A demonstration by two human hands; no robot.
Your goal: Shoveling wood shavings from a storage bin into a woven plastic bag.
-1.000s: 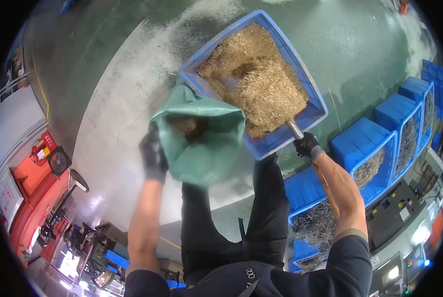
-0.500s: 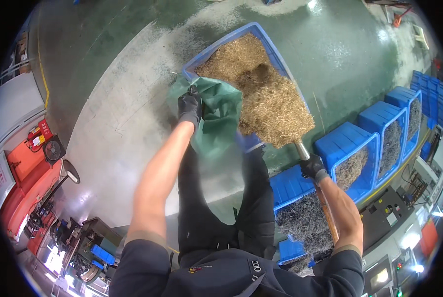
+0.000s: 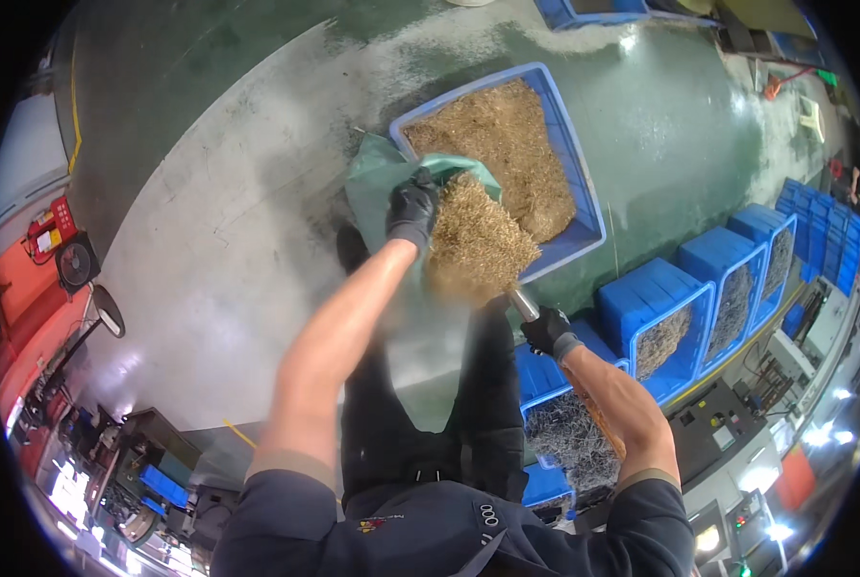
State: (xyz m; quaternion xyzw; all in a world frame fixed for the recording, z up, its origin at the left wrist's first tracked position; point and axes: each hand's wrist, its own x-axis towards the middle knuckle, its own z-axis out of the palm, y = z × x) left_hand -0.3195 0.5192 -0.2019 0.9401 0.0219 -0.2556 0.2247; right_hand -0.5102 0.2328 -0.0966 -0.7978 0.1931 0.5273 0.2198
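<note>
Golden shavings [image 3: 483, 240], before over blue bin [image 3: 581, 188], now at mouth of green bag [image 3: 367, 185]; left hand [image 3: 412, 208] gripping bag rim [image 3: 473, 170], right hand [image 3: 548, 334] closed around shovel handle [image 3: 524, 305].

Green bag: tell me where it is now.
In the head view, the green bag is just left of centre, gripped by the left hand, beside the lower-left edge of the upper-centre blue bin.

Out on the floor [image 3: 247, 212], before the worker, sits a tub [image 3: 591, 207] with shavings [image 3: 511, 125] in it. By its near left side is a bag [image 3: 377, 180], left hand [image 3: 412, 207] at the mouth. A loaded shovel [image 3: 524, 306] reaches there from the right hand [image 3: 548, 334]. Bins [image 3: 641, 288] line the right; a fan [image 3: 76, 262] stands far left.
</note>
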